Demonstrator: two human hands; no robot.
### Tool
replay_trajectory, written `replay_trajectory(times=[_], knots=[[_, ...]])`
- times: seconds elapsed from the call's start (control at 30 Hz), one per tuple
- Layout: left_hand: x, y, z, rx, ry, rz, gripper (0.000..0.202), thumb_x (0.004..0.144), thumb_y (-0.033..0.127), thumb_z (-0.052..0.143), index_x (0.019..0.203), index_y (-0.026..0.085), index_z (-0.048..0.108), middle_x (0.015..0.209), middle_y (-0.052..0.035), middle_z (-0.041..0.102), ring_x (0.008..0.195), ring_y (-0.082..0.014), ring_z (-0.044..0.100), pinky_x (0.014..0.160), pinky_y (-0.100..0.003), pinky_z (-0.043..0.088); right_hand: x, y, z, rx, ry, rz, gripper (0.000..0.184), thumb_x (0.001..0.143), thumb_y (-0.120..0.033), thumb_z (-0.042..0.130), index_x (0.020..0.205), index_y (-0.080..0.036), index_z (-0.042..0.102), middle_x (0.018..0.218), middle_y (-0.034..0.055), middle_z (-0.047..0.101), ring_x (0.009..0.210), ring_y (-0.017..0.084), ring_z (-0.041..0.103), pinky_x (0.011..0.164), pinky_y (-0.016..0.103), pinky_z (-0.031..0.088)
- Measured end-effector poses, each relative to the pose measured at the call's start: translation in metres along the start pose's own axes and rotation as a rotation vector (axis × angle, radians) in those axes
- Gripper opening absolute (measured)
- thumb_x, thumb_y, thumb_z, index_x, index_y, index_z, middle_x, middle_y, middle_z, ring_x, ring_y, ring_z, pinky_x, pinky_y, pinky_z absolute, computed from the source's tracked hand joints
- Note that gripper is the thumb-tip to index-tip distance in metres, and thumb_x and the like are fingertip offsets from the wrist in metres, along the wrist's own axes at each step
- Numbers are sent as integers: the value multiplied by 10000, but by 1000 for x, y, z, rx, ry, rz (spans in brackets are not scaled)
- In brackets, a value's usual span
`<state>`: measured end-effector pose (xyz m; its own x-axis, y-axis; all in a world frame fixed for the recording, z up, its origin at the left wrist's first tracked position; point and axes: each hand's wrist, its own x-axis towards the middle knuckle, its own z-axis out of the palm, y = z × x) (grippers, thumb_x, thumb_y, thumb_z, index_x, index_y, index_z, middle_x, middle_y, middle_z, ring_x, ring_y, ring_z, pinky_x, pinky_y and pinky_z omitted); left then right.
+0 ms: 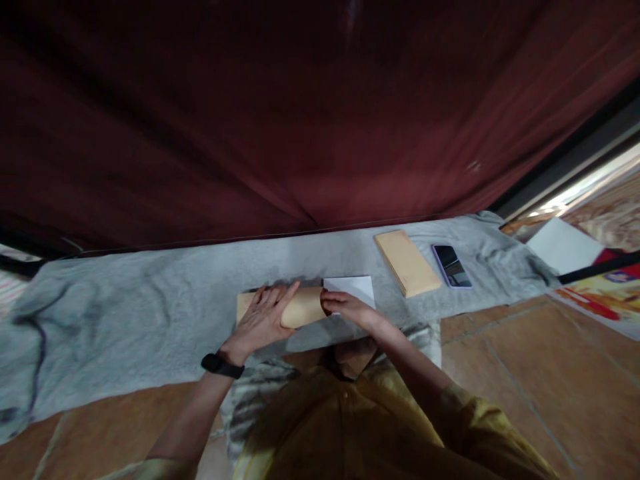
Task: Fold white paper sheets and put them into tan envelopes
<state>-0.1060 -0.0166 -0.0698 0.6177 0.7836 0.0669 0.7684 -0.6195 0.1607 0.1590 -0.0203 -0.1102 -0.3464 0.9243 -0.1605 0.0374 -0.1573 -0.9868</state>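
Observation:
A tan envelope [305, 307] lies on the grey cloth [150, 307] in front of me. My left hand [263, 320] rests flat on it with fingers stretched out, a black band on the wrist. My right hand [345, 305] pinches the envelope's right end, where a white sheet of paper [355, 288] sticks out. The fingertips of the right hand are partly hidden.
A stack of tan envelopes [406, 261] and a phone in a purple case [451, 265] lie on the cloth to the right. White paper [563, 245] and printed material [605, 293] sit at far right. A dark red curtain [300, 113] hangs behind. Tiled floor [525, 360] lies nearer.

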Motion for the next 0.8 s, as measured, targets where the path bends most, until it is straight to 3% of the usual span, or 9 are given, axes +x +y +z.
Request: replay_trajectory(times=[0.07, 0.1, 0.2, 0.27, 0.43, 0.7, 0.8], knots=[[1, -3, 0, -10, -9, -29, 1068, 760, 472, 711, 1616, 239, 116, 1323, -121, 568, 1275, -337, 513, 1169, -499, 281, -12, 7, -19, -4, 90, -5, 350, 865, -468, 655, 1093, -212, 724, 1014, 44, 749, 901, 198, 688, 843, 339, 549], [2, -4, 0, -16, -16, -42, 1071, 760, 481, 708, 1616, 242, 110, 1318, -117, 570, 1273, -334, 515, 1168, -497, 281, -21, 11, -30, -71, 208, -2, 355, 893, -460, 603, 1121, -209, 710, 1007, 55, 744, 864, 192, 685, 815, 337, 549], [6, -8, -2, -16, -44, -78, 1087, 747, 497, 710, 1615, 250, 104, 1306, -113, 573, 1254, -338, 525, 1145, -486, 307, -44, 22, -61, -475, 609, -3, 333, 936, -396, 524, 1131, -178, 684, 1039, 101, 714, 841, 201, 666, 831, 356, 528], [9, -9, -6, -6, -74, -105, 1104, 730, 509, 719, 1613, 249, 109, 1304, -119, 573, 1229, -349, 536, 1104, -475, 349, -53, 26, -74, -705, 727, 45, 346, 935, -386, 555, 1169, -152, 654, 1087, 135, 688, 914, 224, 668, 865, 356, 513], [13, -9, -16, -15, -149, -131, 1123, 715, 478, 726, 1613, 261, 89, 1321, -120, 577, 1209, -342, 552, 1039, -440, 396, -49, 28, -69, -979, 701, 219, 386, 916, -459, 643, 1135, -141, 624, 1050, 139, 685, 1003, 245, 664, 881, 311, 482], [10, -3, -30, 25, -147, -156, 1084, 736, 428, 697, 1614, 275, 79, 1349, -118, 572, 1219, -343, 549, 1055, -466, 374, -34, 26, -51, -1089, 681, 326, 429, 860, -382, 714, 1176, -128, 576, 1090, 141, 680, 1083, 265, 636, 907, 312, 439], [12, -3, -39, 11, -83, -156, 1077, 747, 433, 697, 1615, 262, 83, 1353, -120, 565, 1217, -344, 549, 1056, -459, 383, -33, 27, -50, -1096, 692, 330, 393, 856, -365, 703, 1153, -140, 580, 1084, 132, 675, 1069, 270, 631, 908, 326, 438]])
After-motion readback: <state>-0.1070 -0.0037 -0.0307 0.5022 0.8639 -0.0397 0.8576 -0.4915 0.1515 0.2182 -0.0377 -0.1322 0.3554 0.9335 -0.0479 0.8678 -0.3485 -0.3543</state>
